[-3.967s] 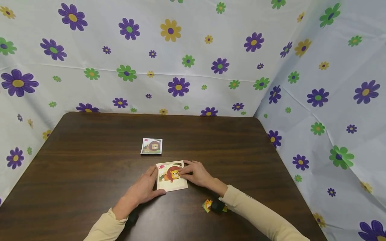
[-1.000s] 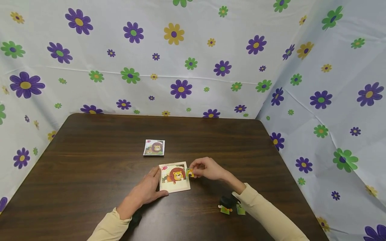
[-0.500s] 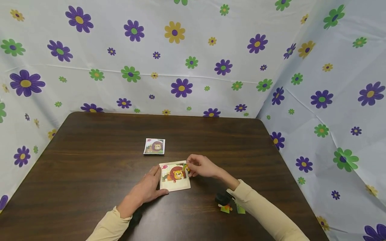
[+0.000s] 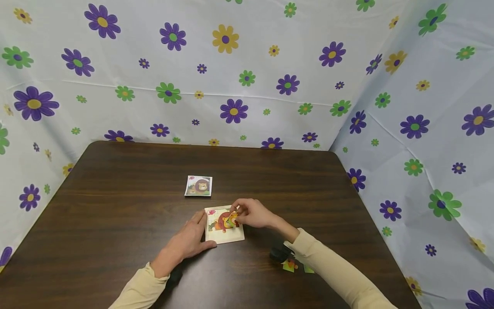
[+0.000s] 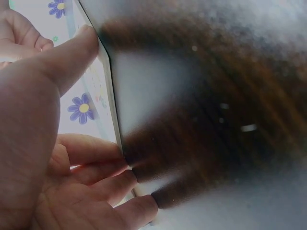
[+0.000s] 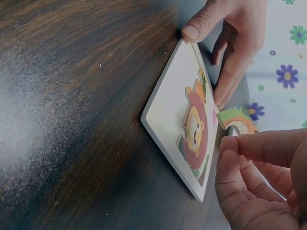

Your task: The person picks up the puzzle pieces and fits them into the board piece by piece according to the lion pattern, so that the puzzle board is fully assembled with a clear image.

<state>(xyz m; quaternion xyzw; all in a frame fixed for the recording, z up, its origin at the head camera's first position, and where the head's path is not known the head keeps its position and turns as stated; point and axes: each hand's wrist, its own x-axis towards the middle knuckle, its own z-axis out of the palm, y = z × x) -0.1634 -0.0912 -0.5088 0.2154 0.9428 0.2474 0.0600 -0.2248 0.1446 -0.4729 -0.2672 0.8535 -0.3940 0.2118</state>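
A square wooden puzzle tray (image 4: pixel 227 237) lies on the table, with joined pieces of a lion picture (image 6: pixel 196 127) in its far part and bare wood nearer the person. Along the tray's left edge rests my left hand (image 4: pixel 187 240), thumb at the near corner and fingers stretched beside the far end. My right hand (image 4: pixel 254 213) pinches a green and orange puzzle piece (image 6: pixel 237 120) between thumb and fingertips. In the head view this piece overlaps the right side of the lion; the right wrist view shows it raised and tilted above the tray.
Behind the tray lies a printed card (image 4: pixel 198 186) of the same lion picture. Two loose green puzzle pieces, one with orange (image 4: pixel 288 265) and another (image 4: pixel 308 269) partly behind the right sleeve, lie on the brown table (image 4: pixel 123 189). A flowered cloth (image 4: pixel 247 56) hangs behind.
My right hand has brought the puzzle piece leftward, from beside the tray to over the lion picture, and turned it. Earlier this hand touched the lion pieces. The left hand stays at the tray's edge.
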